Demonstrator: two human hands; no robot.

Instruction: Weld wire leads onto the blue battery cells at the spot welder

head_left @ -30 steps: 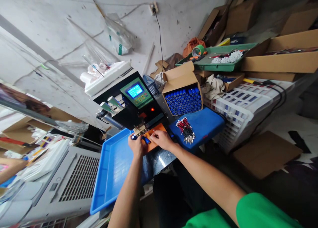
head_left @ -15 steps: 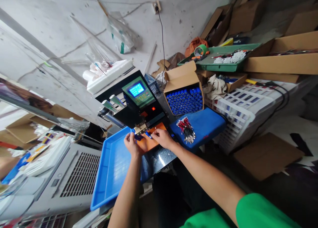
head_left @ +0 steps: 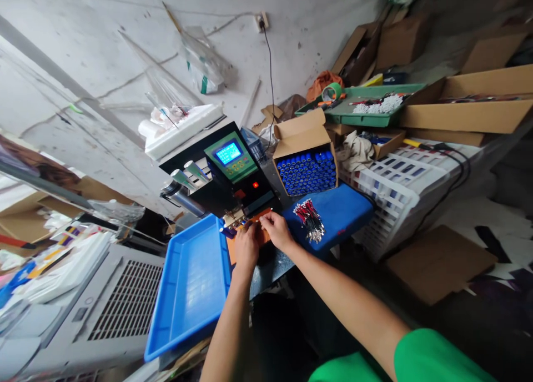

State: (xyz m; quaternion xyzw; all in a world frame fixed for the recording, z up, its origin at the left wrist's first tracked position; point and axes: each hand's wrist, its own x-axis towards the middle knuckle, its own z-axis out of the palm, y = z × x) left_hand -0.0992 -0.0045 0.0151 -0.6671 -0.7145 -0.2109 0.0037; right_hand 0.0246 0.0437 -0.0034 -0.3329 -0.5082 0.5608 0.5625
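Note:
My left hand [head_left: 247, 243] is closed at the front of a black machine [head_left: 233, 165] with a lit screen; its fingertips are over the orange plate [head_left: 232, 252], and what they hold is hidden. Beside it on the right, my right hand [head_left: 275, 230] has its fingers pinched together near a small white tip; the thing between them is too small to name. A blue cylinder [head_left: 227, 232] lies at the machine's metal head, left of my left hand. Red and black wires [head_left: 309, 220] lie in a bundle on a blue surface [head_left: 347, 210] to the right.
A blue tray [head_left: 189, 285] stands to the left. An open cardboard box [head_left: 300, 131] of blue cylinders sits behind the wires. Further right are a green tray [head_left: 358, 117], a white plastic crate [head_left: 391, 190] and a long cardboard box [head_left: 466, 117]. A grey vented unit [head_left: 79, 315] is at far left.
My left hand has moved right, from the left side of the machine's head to beside my right hand. The blue cylinder seen between my hands before is now hidden. The view has shifted slightly.

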